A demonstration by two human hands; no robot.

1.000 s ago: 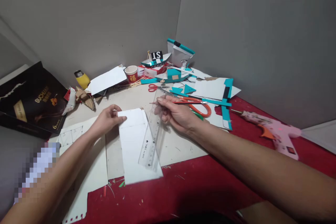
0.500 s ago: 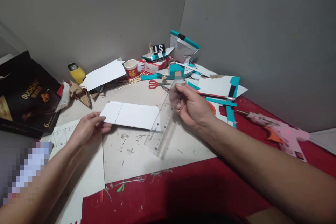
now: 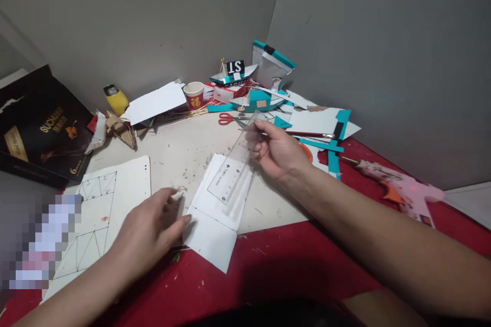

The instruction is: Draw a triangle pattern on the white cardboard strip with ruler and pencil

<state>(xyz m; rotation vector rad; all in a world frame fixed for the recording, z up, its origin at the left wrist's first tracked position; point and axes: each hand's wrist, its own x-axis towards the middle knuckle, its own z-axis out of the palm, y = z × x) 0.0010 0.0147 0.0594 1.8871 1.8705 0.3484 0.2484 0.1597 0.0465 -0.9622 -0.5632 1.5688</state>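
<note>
A white card (image 3: pixel 213 235) with a pencil line across it lies aslant, its near end over the red cloth. My left hand (image 3: pixel 153 227) is beside its left edge, fingers apart and holding nothing; the thumb tip meets or nearly meets the edge, I cannot tell which. My right hand (image 3: pixel 278 148) grips a clear plastic ruler (image 3: pixel 226 181), slanted above the card's far part. In the same hand is a dark red pencil (image 3: pixel 312 135), pointing out to the right. Left of the card is a sheet with drawn truss lines (image 3: pixel 132 179).
Red-handled scissors (image 3: pixel 225 119), a paper cup (image 3: pixel 194 96) and teal-and-white model boats (image 3: pixel 255 102) stand behind. A pink glue gun (image 3: pixel 399 184) lies at right. A black box (image 3: pixel 49 122) and a yellow bottle (image 3: pixel 116 99) are at left. Scraps litter the pale board (image 3: pixel 169 145).
The card has been turned from lying crosswise to lengthwise, its lined end now nearest me. My left hand has let go of it and moved nearer; my right hand still holds ruler and pencil.
</note>
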